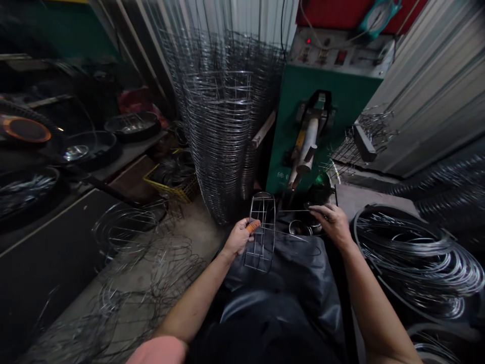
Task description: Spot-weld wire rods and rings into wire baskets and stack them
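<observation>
My left hand (239, 236) is closed around the side of an oblong wire frame (259, 260) with several crossing wires, tilted up above my lap. An orange cover (253, 226) wraps one finger of that hand. To the right, the fingertips of my right hand (333, 222) pinch a thin straight wire (293, 211) that reaches left toward the frame. Just beyond both hands stands a green machine (280, 136), with a pale cylindrical arm (309, 139) pointing down at the front. A small round metal cup (295, 227) sits below the wire.
Tall stacks of curved wire frames (220, 131) rise behind my left hand. Loose wire frames (166, 273) cover the floor at left, near a yellow crate (170, 189). At right, a round tub (373, 273) holds wire rings (428, 258). A dark apron (280, 298) covers my lap.
</observation>
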The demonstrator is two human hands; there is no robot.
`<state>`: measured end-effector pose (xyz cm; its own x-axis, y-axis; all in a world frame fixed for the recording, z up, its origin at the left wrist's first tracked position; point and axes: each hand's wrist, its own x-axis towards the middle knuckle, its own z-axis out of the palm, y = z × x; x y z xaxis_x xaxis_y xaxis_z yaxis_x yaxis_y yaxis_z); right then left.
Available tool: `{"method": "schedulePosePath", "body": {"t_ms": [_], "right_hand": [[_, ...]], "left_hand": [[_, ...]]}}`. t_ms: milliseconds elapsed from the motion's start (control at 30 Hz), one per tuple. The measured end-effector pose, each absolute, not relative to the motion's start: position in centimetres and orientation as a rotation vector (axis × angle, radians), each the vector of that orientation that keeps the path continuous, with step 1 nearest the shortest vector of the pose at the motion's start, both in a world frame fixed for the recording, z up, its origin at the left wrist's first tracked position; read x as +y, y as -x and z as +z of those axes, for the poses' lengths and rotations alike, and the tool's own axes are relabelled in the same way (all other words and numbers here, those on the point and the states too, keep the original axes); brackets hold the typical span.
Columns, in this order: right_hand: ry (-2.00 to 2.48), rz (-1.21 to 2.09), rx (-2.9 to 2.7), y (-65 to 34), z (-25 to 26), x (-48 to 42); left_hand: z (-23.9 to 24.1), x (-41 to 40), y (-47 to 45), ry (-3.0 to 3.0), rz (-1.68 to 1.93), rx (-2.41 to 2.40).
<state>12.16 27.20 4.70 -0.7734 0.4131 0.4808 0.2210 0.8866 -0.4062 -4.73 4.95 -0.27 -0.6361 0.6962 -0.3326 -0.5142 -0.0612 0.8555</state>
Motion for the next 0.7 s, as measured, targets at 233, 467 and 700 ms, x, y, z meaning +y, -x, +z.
{"method": "schedulePosePath", "body": {"t_ms": [233, 467, 700], "right_hand": [[0.524, 0.644, -2.315, -12.9, 3.4, 29.9], [0.517, 0.684, -2.287, -10.8, 0.5, 30.2], [0.514, 0.645, -2.293, -9.9, -0.5, 31.5]], "left_hand": [[1.4, 8.1, 7.5, -0.272, 1.796, 1.367], [1.1, 11.8, 8.5, -0.276, 1.679, 1.475], [0.6, 13.7, 8.6, -0.222, 1.697, 1.435]]}}
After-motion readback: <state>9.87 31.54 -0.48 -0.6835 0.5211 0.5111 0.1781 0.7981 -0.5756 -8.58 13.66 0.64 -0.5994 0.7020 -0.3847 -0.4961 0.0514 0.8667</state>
